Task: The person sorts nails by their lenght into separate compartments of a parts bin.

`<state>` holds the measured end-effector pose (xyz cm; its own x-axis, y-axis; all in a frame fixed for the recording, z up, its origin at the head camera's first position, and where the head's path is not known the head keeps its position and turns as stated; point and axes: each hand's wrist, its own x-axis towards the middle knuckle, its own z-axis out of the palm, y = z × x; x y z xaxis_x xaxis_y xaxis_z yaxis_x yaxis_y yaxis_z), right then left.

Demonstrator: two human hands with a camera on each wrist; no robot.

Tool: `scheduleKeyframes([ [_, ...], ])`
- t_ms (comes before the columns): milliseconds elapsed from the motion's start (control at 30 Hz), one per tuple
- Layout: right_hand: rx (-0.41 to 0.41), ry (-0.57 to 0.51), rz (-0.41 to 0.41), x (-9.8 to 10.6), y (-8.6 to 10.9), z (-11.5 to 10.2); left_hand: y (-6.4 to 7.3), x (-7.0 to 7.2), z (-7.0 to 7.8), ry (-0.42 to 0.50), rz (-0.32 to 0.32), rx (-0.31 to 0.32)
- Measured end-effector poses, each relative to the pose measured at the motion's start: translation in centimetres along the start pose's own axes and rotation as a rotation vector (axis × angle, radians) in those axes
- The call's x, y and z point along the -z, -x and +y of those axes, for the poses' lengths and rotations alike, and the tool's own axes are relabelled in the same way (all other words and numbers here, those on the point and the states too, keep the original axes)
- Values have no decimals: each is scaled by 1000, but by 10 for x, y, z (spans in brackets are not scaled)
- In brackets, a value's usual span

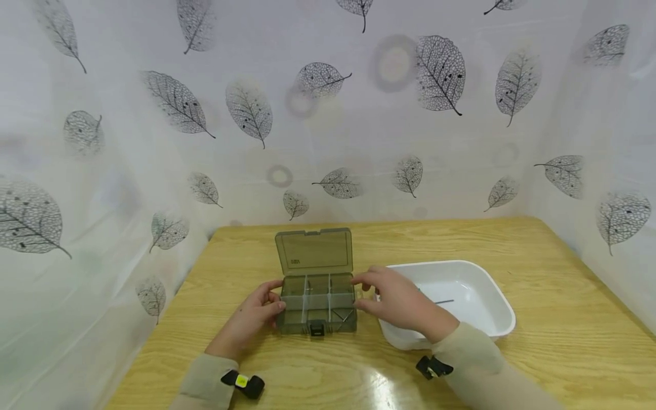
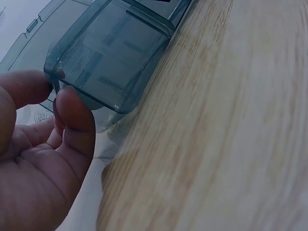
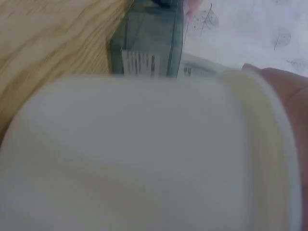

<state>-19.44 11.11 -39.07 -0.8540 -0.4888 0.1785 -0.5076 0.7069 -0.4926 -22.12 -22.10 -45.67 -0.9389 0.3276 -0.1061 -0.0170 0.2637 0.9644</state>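
A smoky, see-through compartment box sits on the table with its lid raised at the back. White dividers split it into several compartments, and thin metal pieces lie in the front right one. My left hand holds the box's left side; in the left wrist view the thumb and a finger pinch its corner. At the right side is my right hand, thumb and forefinger apart, fingertips right at the box's edge. In the right wrist view the white tray hides most of that hand.
The white tray stands right of the box, under my right wrist, with a thin dark rod in it. A leaf-patterned sheet hangs behind and beside the wooden table.
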Motion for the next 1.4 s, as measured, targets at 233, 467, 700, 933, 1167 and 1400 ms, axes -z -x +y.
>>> scheduleKeyframes([
  [233, 7, 3, -9, 13, 13, 27, 2, -2, 2, 33, 13, 26],
  [467, 19, 37, -30, 30, 28, 63, 1, -3, 1, 24, 12, 24],
  [700, -32, 89, -62, 48, 46, 94, 0, -5, 2, 28, 20, 33],
  [933, -38, 158, -86, 55, 56, 124, 0, -5, 4, 16, 20, 26],
  [1167, -3, 138, -147, 53, 59, 143, 0, -3, 2, 10, 19, 15],
  [1400, -23, 143, -187, 47, 59, 147, 1, -3, 1, 6, 19, 7],
])
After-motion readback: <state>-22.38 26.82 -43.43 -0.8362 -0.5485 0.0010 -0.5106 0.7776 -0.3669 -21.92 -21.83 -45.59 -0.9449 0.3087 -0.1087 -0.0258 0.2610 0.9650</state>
